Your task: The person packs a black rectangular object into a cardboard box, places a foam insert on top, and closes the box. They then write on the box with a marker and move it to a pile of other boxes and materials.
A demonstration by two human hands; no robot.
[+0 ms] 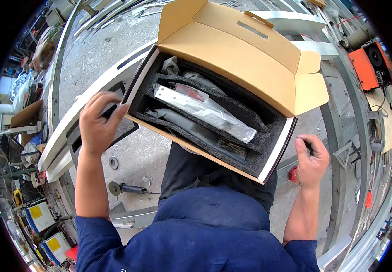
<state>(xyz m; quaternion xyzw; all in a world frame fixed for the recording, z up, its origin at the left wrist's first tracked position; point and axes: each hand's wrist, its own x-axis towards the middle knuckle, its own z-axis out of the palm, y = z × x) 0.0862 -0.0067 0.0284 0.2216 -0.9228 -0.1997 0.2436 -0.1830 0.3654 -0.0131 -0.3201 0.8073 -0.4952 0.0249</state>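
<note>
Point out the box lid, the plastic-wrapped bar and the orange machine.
Box lid (241,46): head view, inner face.
Plastic-wrapped bar (205,112): head view, middle of its length.
Orange machine (363,68): head view, orange side panel.

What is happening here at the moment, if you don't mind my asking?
A person has an open box over their legs, with its lid folded back away from them. The left hand is at the box's left end, apparently touching it; the right hand is loosely curled beside the right end, apart from it. Wrapped parts lie in the dark foam, among them a pale bar in clear plastic. A grinder lies on the floor.
</note>
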